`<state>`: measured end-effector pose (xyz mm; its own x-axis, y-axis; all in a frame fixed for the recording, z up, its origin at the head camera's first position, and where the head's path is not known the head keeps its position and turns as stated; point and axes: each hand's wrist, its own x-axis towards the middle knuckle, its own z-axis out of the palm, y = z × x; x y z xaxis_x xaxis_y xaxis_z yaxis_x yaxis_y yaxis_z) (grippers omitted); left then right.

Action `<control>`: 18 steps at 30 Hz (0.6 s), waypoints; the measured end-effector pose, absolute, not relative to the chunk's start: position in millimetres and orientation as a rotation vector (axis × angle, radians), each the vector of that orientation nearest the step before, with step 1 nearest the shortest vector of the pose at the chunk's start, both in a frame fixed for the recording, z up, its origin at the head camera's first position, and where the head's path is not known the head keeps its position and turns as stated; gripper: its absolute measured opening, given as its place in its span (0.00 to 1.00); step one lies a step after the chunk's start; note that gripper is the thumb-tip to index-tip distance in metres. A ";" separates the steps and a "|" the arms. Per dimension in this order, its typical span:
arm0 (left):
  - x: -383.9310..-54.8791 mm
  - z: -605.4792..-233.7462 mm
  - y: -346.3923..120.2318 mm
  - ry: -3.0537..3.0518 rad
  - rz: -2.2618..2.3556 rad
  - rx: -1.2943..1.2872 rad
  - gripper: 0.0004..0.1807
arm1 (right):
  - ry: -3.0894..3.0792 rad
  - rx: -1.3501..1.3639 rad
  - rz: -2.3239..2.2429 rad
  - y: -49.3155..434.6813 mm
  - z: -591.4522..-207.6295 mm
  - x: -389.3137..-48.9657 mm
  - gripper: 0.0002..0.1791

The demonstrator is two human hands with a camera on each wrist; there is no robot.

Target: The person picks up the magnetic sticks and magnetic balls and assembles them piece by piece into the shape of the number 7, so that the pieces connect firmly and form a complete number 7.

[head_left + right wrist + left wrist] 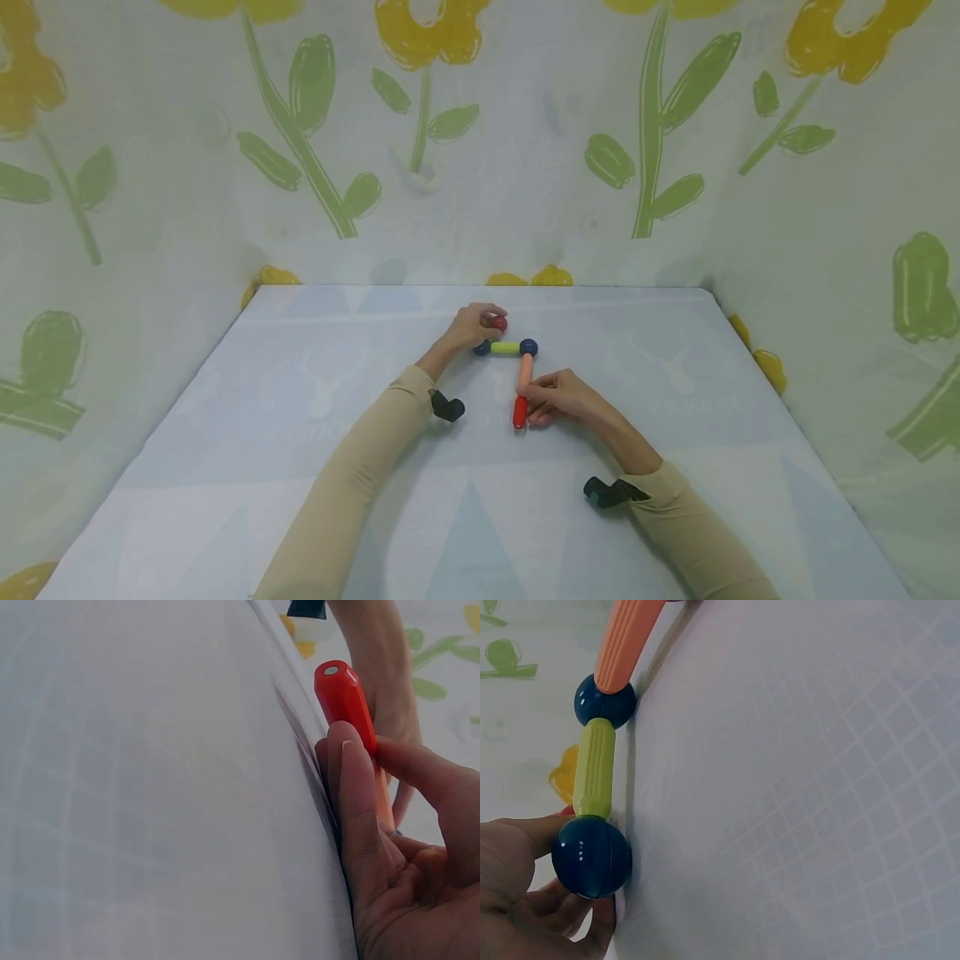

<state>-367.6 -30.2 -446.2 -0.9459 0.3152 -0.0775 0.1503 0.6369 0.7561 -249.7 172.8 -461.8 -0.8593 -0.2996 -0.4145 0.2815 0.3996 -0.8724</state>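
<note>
My left hand [470, 325] grips a red ball [500, 322] just beyond a dark blue ball [482, 348]. From that blue ball a lime-green rod [506, 347] runs right to a second dark blue ball [528, 347]. An orange rod [527, 367] comes off this second ball toward me, ending at a red rod [520, 413]. Thumb and fingers of my right hand [564, 395] pinch the red rod, whose free end shows a small silvery disc in the right wrist view. In the left wrist view the near blue ball [592, 857] covers most of the red ball.
A pale cloth with faint triangles covers the table [480, 533]. Behind and on both sides hang white curtains [510, 167] printed with yellow flowers and green leaves. Dark wrist cameras [448, 407] jut from both sleeves.
</note>
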 end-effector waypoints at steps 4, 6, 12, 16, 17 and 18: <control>-366.9 -444.4 -33.3 2.648 1.205 0.390 0.21 | 2.143 -0.021 -1.477 173.1 -462.9 -249.8 0.28; -366.3 -443.0 -36.4 2.643 1.211 0.409 0.22 | 2.140 -0.023 -1.479 172.7 -463.7 -250.1 0.28; -362.9 -433.7 -45.6 2.635 1.218 0.506 0.24 | 2.148 -0.007 -1.470 172.4 -462.9 -249.8 0.27; -358.6 -424.3 -50.0 2.640 1.219 0.545 0.24 | 2.147 -0.006 -1.477 173.1 -463.5 -250.5 0.28; -357.4 -423.1 -50.8 2.639 1.221 0.549 0.24 | 2.146 -0.008 -1.481 173.3 -464.2 -250.7 0.28; -356.1 -422.0 -51.7 2.642 1.215 0.557 0.24 | 2.145 -0.009 -1.482 173.4 -464.7 -250.9 0.28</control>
